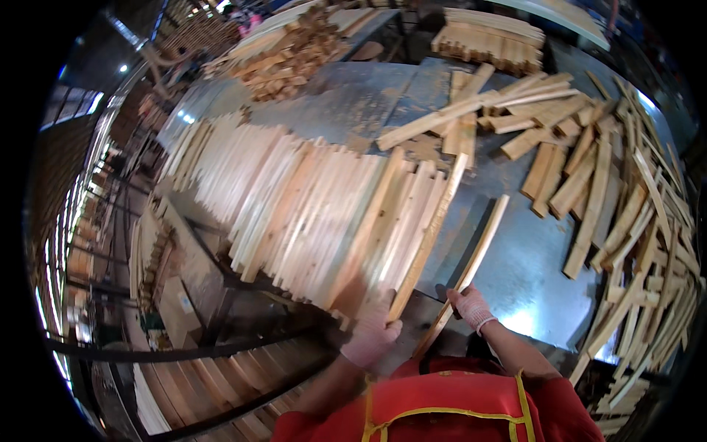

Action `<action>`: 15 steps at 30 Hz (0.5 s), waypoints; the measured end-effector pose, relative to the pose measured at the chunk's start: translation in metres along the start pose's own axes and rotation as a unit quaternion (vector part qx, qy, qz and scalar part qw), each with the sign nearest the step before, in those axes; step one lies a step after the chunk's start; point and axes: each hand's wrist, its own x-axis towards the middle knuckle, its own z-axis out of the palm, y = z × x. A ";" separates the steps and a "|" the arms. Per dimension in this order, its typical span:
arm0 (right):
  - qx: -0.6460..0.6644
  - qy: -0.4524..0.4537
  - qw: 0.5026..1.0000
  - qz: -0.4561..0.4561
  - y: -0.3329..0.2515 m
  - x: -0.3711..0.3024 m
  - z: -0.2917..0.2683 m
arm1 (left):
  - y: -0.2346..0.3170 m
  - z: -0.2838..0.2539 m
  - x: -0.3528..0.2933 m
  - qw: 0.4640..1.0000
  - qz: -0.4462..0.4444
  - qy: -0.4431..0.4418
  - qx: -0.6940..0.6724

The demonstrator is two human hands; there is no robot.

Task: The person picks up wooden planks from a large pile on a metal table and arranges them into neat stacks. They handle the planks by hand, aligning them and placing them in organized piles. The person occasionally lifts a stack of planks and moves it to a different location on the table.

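My left hand (373, 335), in a pale work glove, is closed around the near end of a long wooden strip (433, 234). That strip is tilted up on its edge at the right end of a row of wooden strips (294, 206) laid side by side. To the right, my gloved right hand (473, 306) grips another wooden strip (482, 247) near its lower end. This second strip slants away from me over the metal table (526, 272), apart from the row. Some fingers of both hands are hidden behind the wood.
A loose heap of wooden pieces (582, 155) covers the table's right side. Stacks of wood (486, 40) and an untidy pile (287, 66) stand at the back. Below left, a dark metal rail (184, 353) runs above more boards (213, 390). Sawdust (361, 140) lies beyond the row.
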 end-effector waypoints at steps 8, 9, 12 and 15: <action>-0.080 -0.124 0.980 -0.131 -0.055 0.018 0.017 | -0.150 -0.124 0.031 0.937 -0.060 0.198 0.281; -0.028 -0.128 0.981 -0.145 -0.049 0.000 0.006 | -0.164 -0.143 0.027 0.940 -0.091 0.196 0.263; 0.038 -0.053 0.989 -0.131 0.008 -0.023 -0.032 | -0.155 -0.156 0.036 0.955 -0.099 0.208 0.188; 0.106 0.005 0.991 -0.081 0.054 -0.041 -0.053 | -0.114 -0.135 0.046 0.956 -0.075 0.213 0.185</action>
